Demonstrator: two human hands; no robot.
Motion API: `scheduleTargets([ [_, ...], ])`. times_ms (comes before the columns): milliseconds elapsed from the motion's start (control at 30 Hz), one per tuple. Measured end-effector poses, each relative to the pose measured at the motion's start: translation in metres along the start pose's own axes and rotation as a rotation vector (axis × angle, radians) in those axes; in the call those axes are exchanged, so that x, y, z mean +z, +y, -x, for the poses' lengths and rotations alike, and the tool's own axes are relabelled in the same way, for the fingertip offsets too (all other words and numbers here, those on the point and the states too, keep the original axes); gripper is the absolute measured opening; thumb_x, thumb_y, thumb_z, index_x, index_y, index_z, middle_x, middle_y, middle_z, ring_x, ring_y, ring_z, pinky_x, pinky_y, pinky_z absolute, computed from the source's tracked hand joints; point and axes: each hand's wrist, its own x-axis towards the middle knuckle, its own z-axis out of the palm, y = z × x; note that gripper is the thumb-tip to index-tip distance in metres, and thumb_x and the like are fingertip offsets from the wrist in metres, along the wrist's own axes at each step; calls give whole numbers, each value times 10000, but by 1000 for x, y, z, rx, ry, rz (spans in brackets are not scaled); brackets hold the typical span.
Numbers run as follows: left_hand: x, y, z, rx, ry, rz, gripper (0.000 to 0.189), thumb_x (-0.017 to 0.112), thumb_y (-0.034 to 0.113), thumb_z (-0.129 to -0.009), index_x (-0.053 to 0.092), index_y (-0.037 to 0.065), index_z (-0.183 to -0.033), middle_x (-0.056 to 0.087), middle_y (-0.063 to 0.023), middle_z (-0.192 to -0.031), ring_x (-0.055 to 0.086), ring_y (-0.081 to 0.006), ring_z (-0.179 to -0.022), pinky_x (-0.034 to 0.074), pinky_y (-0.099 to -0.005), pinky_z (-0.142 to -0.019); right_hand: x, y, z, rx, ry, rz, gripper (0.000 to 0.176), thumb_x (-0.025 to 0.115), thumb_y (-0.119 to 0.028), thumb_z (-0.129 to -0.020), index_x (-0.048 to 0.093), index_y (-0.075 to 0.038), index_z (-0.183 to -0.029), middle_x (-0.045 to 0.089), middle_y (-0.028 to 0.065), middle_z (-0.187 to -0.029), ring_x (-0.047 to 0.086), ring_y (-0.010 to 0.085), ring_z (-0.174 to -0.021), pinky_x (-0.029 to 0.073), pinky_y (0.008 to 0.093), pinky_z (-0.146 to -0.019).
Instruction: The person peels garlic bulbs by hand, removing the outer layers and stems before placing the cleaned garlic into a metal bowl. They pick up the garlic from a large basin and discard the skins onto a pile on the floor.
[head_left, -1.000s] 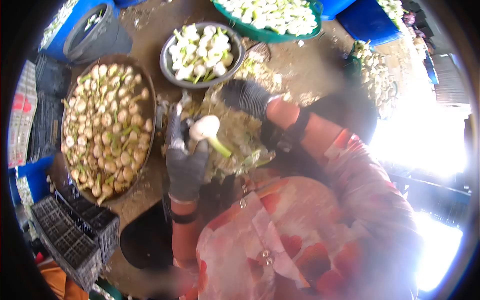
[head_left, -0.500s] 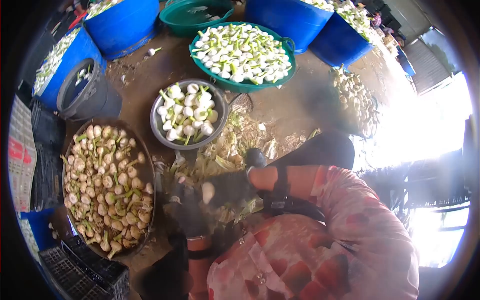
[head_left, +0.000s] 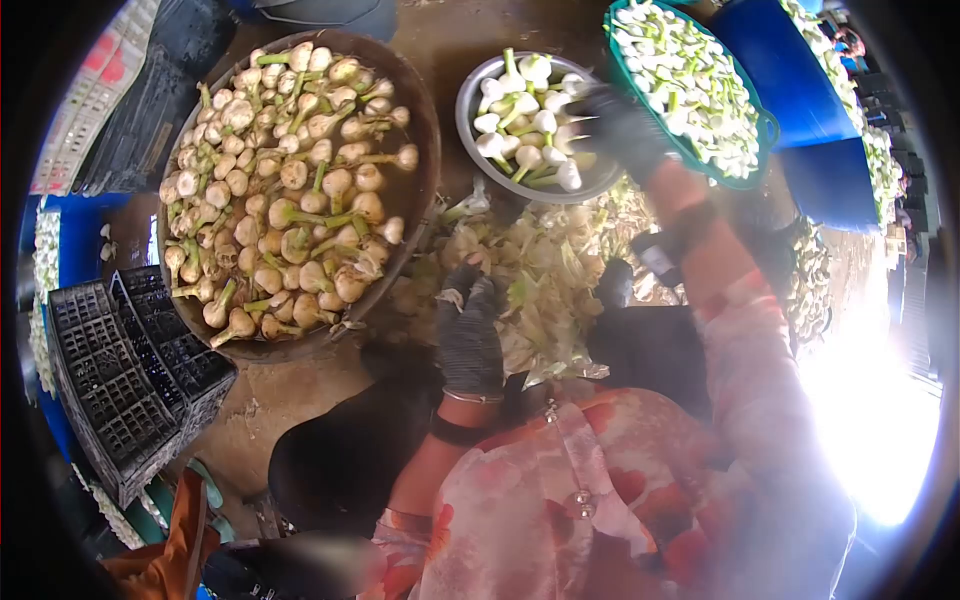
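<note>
My left hand (head_left: 470, 335), in a dark glove with a bare fingertip, is closed above the heap of garlic peelings (head_left: 540, 265). Its fingers are pressed together, with a small whitish bit at the knuckle; what they hold is hidden. My right hand (head_left: 622, 130), also gloved and smeared by motion, reaches over the right rim of a grey bowl (head_left: 465, 125). Peeled white garlic bulbs (head_left: 525, 105) with green stems fill that bowl. A blurred white bulb shows right by the right fingertips. Left of the bowl, a wide brown tub (head_left: 425, 200) holds unpeeled garlic bulbs (head_left: 290, 200).
A green basin (head_left: 768, 130) heaped with peeled garlic stands at the upper right, beside blue tubs (head_left: 790, 75). Black crates (head_left: 130, 370) sit at the left. More garlic (head_left: 810, 280) is piled at the right. At lower left is an orange-brown garment (head_left: 185, 535).
The view has swung left. My right hand has moved from beside my left hand, where a white bulb was, out to the grey bowl. My left hand stays over the peelings.
</note>
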Motion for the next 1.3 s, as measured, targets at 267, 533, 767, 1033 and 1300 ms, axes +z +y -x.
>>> scheduleTargets([
  [267,-25,26,-10,-41,21,22,301,494,98,-980,538,0,-1261,636,-58,-966,584,-102,-824,502,-261,-766,182,-115,-167,207,-420,467,318,577,-268,-900,660,-52,-1117,674,167,-1107,643,327,-1043,499,449,-903],
  [533,-45,34,-21,64,64,-5,417,483,113,-988,422,-9,-1382,605,-112,-1170,596,-147,-971,494,-292,-870,221,-94,-169,60,-577,480,199,570,-183,-862,695,-74,-971,699,192,-926,682,369,-889,531,478,-768],
  [767,-31,40,-15,139,-145,324,535,500,94,-979,299,-9,-1465,494,-148,-1324,550,-191,-1119,476,-330,-961,149,-166,-67,1046,163,-1477,265,527,-223,-1001,584,18,-1094,683,144,-948,678,227,-809,581,338,-738],
  [1033,-19,31,13,57,-241,188,419,525,66,-960,423,-7,-1360,539,-135,-1240,576,-186,-1074,516,-297,-910,112,-185,34,800,126,-453,278,574,-224,-946,618,19,-1076,686,169,-901,671,296,-832,534,386,-779],
  [1300,-3,15,31,118,-231,-3,406,573,-10,-917,479,-22,-1311,566,-119,-1197,581,-173,-1042,531,-306,-898,70,-234,91,410,187,49,199,641,-272,-868,683,-81,-905,668,151,-816,646,352,-765,517,436,-701],
])
